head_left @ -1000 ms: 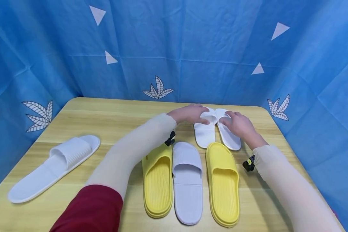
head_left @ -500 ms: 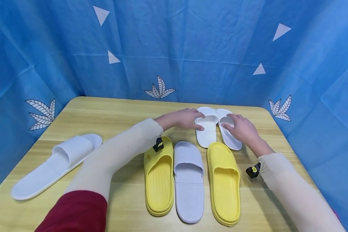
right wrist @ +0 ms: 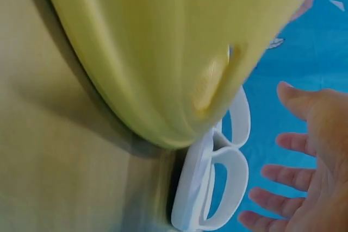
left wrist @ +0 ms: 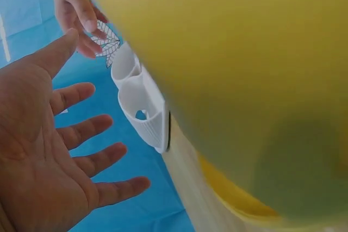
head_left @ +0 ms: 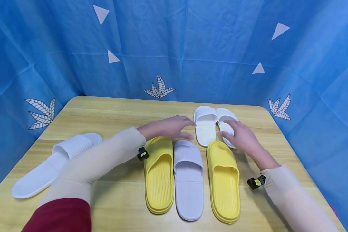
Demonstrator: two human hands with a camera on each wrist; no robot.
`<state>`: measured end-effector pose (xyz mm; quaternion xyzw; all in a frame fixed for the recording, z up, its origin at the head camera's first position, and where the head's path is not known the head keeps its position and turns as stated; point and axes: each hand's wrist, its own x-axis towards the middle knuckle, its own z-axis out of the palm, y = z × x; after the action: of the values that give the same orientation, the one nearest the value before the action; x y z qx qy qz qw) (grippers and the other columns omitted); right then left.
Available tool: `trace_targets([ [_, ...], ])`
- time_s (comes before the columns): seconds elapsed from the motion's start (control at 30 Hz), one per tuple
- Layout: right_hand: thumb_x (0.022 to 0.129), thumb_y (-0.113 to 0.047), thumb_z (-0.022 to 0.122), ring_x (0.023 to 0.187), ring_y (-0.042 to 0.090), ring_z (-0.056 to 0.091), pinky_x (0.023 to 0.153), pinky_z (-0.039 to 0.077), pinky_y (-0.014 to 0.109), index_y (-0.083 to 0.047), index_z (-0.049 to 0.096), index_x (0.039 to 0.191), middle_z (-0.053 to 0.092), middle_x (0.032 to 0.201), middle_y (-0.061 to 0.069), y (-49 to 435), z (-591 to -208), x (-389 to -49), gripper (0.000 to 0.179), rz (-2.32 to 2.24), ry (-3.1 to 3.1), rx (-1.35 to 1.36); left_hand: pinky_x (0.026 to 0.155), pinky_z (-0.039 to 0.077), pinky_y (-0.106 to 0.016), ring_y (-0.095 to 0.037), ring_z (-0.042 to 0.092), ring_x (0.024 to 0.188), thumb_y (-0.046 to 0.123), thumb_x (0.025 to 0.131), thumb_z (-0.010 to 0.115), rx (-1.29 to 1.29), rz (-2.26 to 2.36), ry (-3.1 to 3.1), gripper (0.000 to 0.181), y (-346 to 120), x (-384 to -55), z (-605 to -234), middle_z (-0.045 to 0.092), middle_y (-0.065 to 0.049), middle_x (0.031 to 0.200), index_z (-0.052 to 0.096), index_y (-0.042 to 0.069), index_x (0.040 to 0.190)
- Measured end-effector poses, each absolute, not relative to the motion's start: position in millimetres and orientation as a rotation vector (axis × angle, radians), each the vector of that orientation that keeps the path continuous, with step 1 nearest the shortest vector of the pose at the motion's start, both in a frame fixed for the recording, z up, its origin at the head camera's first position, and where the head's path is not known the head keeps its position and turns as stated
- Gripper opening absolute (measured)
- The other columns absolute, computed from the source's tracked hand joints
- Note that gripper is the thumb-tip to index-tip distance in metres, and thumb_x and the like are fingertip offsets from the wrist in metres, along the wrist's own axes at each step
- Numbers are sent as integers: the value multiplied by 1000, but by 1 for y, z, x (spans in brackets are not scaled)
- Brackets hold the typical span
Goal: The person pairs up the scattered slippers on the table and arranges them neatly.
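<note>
In the head view two small white slippers stand side by side at the back, the left one straight and the right one slanted. My left hand hovers just left of this pair, fingers spread and holding nothing. Over the right white slipper reaches my right hand, also with nothing in its grasp. Nearer me lie a yellow slipper, a pale lilac slipper and another yellow slipper. Both wrist views show straight, spread fingers beside the white slippers, with yellow slippers large in the foreground.
A larger white slipper lies slanted at the left, partly behind my left sleeve. The wooden table ends at a blue curtain at the back and sides.
My left hand has drawn back to the left and toward me, off the left white slipper. The right hand has shifted slightly nearer me. The slippers keep their places.
</note>
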<state>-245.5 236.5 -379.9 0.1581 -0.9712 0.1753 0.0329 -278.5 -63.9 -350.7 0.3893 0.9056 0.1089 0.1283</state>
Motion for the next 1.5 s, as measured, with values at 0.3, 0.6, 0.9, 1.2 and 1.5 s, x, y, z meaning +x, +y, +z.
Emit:
trace_targets([
  [0.3,93,-60,54,134,48,34,106,28,64,-8,40,149,41,148,22,233,-385,-222,77,626,-3033,508,115,26,-43,-28,33,140,59,94,54,1143,340,2647,67,-92,-259,-356,40,-8,151,44,19,147],
  [0.6,91,-63,54,134,45,36,106,30,62,-11,42,148,42,148,18,231,-389,-199,77,684,-3056,582,114,27,-44,-29,33,139,58,93,55,1164,319,2639,66,-111,-236,-363,41,-10,149,47,19,146],
  [0.9,90,-60,58,132,42,42,105,34,60,-13,45,146,46,145,18,239,-382,-182,75,765,-3094,748,113,29,-47,-31,33,139,64,89,57,1137,327,2586,70,-126,-216,-364,39,-10,150,48,23,145],
  [1.2,82,-54,72,132,37,44,106,36,54,-7,48,143,50,143,14,252,-384,-180,80,793,-3103,1026,111,32,-47,-33,38,135,56,91,60,1173,212,2583,63,-135,-205,-368,40,-11,149,50,21,143],
  [1.5,86,-35,75,131,34,45,107,36,53,-12,53,139,51,141,10,253,-379,-184,62,760,-3095,1205,111,33,-43,-29,40,134,33,93,67,1273,206,2514,51,-148,-208,-365,41,-9,149,54,20,140],
])
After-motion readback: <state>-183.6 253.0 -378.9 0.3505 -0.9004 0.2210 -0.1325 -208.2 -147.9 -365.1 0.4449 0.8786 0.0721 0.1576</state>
